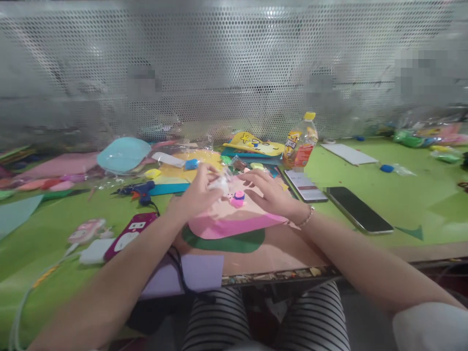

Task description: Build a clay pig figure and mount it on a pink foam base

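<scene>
My left hand point(201, 192) is closed on a small clear plastic packet point(219, 185) with something white in it; the picture is blurred there. My right hand point(268, 192) hovers just to the right, fingers apart and curved, with nothing visible in them. Between and below the hands lies a small bright pink piece point(237, 203) with a purple-blue ring-shaped bit point(239, 195) on top. It rests on a pale sheet with a pink edge point(234, 227), and a dark green cut piece point(226, 243) shows under that.
Two phones point(360, 209) lie to the right, near a drink bottle point(301, 141) with a yellow cap. A glue gun point(137, 191), a maroon power bank point(131, 234) and cables are at left. A light blue cutout point(123, 154) and a yellow cutout point(254, 144) stand behind, before a perforated metal panel point(234, 63).
</scene>
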Action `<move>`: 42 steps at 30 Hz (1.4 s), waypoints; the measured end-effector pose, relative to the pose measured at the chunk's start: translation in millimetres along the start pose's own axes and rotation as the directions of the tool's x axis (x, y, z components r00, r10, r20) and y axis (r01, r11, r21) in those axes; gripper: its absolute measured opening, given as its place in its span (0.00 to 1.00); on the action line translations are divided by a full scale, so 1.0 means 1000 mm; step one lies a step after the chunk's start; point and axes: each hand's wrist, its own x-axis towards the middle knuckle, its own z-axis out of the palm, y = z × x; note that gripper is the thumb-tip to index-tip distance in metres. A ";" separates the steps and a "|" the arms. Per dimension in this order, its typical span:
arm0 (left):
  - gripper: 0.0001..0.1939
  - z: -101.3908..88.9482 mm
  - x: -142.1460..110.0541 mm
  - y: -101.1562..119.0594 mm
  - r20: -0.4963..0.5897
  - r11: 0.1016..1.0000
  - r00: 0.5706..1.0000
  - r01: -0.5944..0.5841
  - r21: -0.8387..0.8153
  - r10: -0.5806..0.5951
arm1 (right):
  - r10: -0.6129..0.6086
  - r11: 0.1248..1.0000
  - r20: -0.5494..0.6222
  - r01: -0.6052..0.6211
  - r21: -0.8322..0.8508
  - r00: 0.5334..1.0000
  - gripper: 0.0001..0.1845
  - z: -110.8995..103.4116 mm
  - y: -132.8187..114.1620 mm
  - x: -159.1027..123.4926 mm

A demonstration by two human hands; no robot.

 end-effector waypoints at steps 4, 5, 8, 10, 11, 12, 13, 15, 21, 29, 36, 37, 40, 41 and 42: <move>0.22 0.021 -0.007 -0.009 0.115 0.991 0.993 -0.013 -0.132 0.028 | 0.000 0.995 0.035 -0.004 0.097 0.999 0.25 0.009 -0.011 0.000; 0.20 0.022 -0.006 -0.011 0.126 0.993 0.991 -0.024 -0.115 0.038 | 0.029 0.990 0.038 -0.034 0.138 0.999 0.25 0.011 -0.011 0.000; 0.11 0.020 -0.002 -0.014 0.130 0.999 0.991 -0.047 0.017 0.045 | 0.163 0.949 0.030 -0.165 0.271 0.986 0.19 0.014 -0.007 -0.001; 0.10 0.020 0.001 -0.015 0.126 0.990 0.992 -0.045 0.132 0.028 | 0.287 0.884 0.023 -0.274 0.378 0.958 0.15 0.016 -0.003 -0.001; 0.11 0.020 0.003 -0.016 0.128 0.980 0.992 -0.042 0.195 0.017 | 0.350 0.839 0.028 -0.327 0.435 0.936 0.14 0.018 -0.001 -0.002; 0.13 0.021 0.004 -0.017 0.138 0.965 0.990 -0.043 0.260 0.007 | 0.406 0.789 0.043 -0.374 0.488 0.913 0.15 0.020 0.001 -0.002; 0.15 0.022 0.005 -0.018 0.143 0.946 0.990 -0.051 0.320 0.005 | 0.453 0.738 0.067 -0.417 0.530 0.889 0.15 0.021 0.004 -0.002; 0.17 0.022 0.007 -0.023 0.145 0.903 0.989 -0.083 0.421 0.024 | 0.527 0.656 0.121 -0.494 0.571 0.841 0.13 0.024 0.008 -0.002; 0.14 0.018 0.008 -0.037 0.108 0.777 0.994 -0.086 0.624 0.023 | 0.548 0.700 0.135 -0.540 0.467 0.826 0.09 0.028 0.018 -0.003; 0.11 0.021 0.006 -0.030 0.034 0.798 0.994 -0.104 0.593 0.104 | 0.375 0.854 0.083 -0.379 0.356 0.923 0.14 0.027 0.013 -0.003; 0.13 0.027 0.007 -0.035 0.040 0.918 0.999 -0.026 0.396 0.011 | 0.413 0.860 0.063 -0.412 0.302 0.908 0.07 0.027 0.011 -0.003; 0.13 0.027 0.006 -0.036 0.047 0.919 0.999 -0.025 0.394 0.008 | 0.423 0.853 0.070 -0.423 0.306 0.904 0.07 0.028 0.012 -0.003; 0.13 0.029 0.004 -0.035 0.069 0.902 0.997 -0.044 0.429 0.016 | 0.450 0.828 0.114 -0.462 0.317 0.886 0.08 0.027 0.011 -0.003; 0.13 0.029 0.004 -0.034 0.077 0.892 0.996 -0.065 0.448 0.034 | 0.456 0.821 0.133 -0.474 0.319 0.880 0.08 0.027 0.011 -0.003; 0.12 0.029 0.003 -0.034 0.088 0.880 0.994 -0.095 0.466 0.060 | 0.459 0.812 0.155 -0.484 0.327 0.875 0.08 0.027 0.010 -0.003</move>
